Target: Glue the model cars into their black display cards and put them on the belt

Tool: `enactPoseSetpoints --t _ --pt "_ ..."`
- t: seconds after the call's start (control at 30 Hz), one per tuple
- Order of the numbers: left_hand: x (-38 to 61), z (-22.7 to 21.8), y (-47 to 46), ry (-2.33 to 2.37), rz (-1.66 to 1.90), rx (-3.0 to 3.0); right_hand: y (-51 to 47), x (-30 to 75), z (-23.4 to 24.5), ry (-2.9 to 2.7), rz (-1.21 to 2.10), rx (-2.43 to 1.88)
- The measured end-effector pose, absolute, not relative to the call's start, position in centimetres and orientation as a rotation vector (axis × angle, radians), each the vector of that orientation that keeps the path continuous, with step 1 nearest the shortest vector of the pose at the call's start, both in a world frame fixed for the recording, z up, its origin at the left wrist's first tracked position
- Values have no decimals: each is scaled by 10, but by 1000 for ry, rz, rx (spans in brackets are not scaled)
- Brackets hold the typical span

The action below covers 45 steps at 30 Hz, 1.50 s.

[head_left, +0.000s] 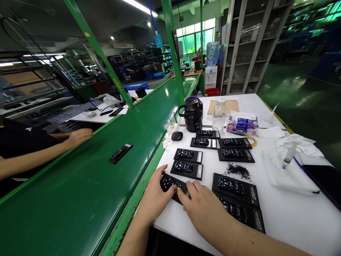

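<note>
My left hand [156, 195] and my right hand [205, 208] both rest on one black carbon-pattern card with a dark toy car [170, 183] at the near edge of the white table [293, 217]. The fingers of each hand press down on the card and pinch at it. Several more such car cards [236, 188] lie in rows just beyond and to the right. A small heap of black twist ties [238, 170] sits among them.
A green conveyor belt [87, 188] runs along my left, carrying one car card [120, 153]. Another person's hand [78, 137] rests at its far side. A black kettle [192, 114], clear bottle [219, 114], tissue pack [242, 124], syringe [289, 155] and white tray [287, 176] stand further back.
</note>
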<state>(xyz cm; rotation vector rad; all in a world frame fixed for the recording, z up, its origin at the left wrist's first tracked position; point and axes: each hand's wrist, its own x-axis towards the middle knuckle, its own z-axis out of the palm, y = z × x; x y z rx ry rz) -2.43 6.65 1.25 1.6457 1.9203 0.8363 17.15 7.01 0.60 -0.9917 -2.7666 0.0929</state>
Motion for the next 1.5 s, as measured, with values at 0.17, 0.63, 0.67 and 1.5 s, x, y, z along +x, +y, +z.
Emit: enactPoseSetpoints --t 0.17,0.63,0.67,1.5 --pt "-22 12 69 1941 846 1643 70 175 6 -2736 123 -976" --pt "-41 81 75 1860 812 2072 76 179 18 -2708 191 -929" --pt "-43 88 77 1847 734 2120 76 178 18 -2714 175 -927" --pt "-83 53 63 1707 234 2230 71 185 -5 -2623 -36 -826"
